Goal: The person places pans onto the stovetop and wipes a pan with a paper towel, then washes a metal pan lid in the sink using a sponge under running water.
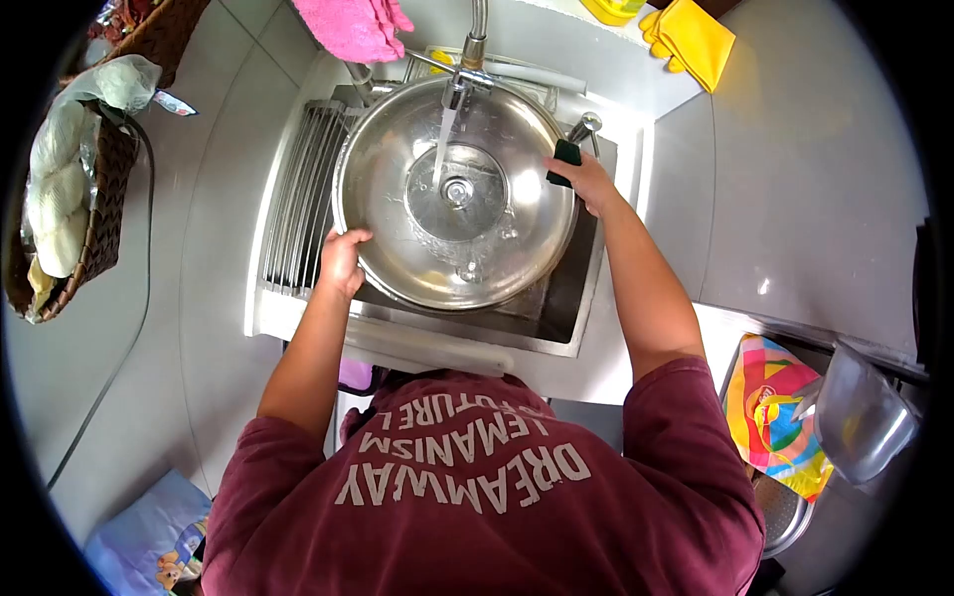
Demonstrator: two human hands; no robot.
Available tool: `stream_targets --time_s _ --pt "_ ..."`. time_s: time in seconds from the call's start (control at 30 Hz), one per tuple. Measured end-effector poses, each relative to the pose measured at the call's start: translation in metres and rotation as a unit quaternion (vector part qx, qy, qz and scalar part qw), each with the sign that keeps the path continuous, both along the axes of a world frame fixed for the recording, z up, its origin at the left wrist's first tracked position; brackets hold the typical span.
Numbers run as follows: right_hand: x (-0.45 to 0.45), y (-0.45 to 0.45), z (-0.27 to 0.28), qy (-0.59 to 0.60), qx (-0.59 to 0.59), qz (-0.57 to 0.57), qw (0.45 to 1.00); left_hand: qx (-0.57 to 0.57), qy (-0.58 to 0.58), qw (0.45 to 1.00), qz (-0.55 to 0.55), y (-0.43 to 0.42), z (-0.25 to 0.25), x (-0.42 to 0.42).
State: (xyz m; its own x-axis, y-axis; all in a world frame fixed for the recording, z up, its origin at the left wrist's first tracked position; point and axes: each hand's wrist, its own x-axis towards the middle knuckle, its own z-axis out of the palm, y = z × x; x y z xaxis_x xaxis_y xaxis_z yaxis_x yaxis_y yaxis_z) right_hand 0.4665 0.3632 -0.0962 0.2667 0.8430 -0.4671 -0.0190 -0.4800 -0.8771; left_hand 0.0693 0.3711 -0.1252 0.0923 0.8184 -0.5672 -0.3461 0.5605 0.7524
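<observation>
The head view shows the left hand (343,260) grasping the near-left rim of a wide stainless-steel basin (383,214), its thumb hooked over the edge. The right hand (590,185) grips a dark green scouring pad (565,162) at the basin's right rim; whether its hidden fingers also hold the metal cannot be told. The basin is over the sink (588,303), covering most of its middle and leaving the near right corner visible. A stream of water (443,144) falls from the faucet (477,50) into the basin, left of the round centre of its base.

Along the sink's left edge lies a drying rack of metal bars (301,204). A pink cloth (353,28) hangs near the sink's far left corner, and folded yellow rubber gloves (701,45) lie by the far edge of the right countertop (805,189). On the left countertop (224,159), a woven basket (111,214) near the outer edge carries pale bulbs in clear plastic (62,189), with a dark cable (147,248) beside it. Below the right countertop's near edge, a multicoloured bag (773,417) lies next to a metal vessel (865,422).
</observation>
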Motion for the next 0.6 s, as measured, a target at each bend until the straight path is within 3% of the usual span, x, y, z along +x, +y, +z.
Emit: stream_targets --time_s 0.13,0.23,0.33,0.43,0.6 --pt "0.011 -0.001 0.015 -0.174 0.015 0.070 0.982 -0.080 -0.047 0.996 0.007 -0.009 -0.005 0.012" --pt "0.022 0.015 0.048 -0.346 -0.022 0.153 0.925 -0.134 -0.054 0.989 -0.009 -0.016 -0.029 0.020" --pt "0.011 0.016 0.098 -0.368 -0.019 0.175 0.913 -0.115 0.008 0.993 -0.024 -0.032 -0.029 0.045" --pt "0.007 0.009 0.121 -0.383 -0.010 0.170 0.908 -0.141 -0.016 0.990 0.001 -0.036 -0.017 0.061" --pt "0.025 -0.015 0.094 -0.310 0.023 0.089 0.946 0.012 0.001 0.999 0.044 -0.018 -0.007 0.059"
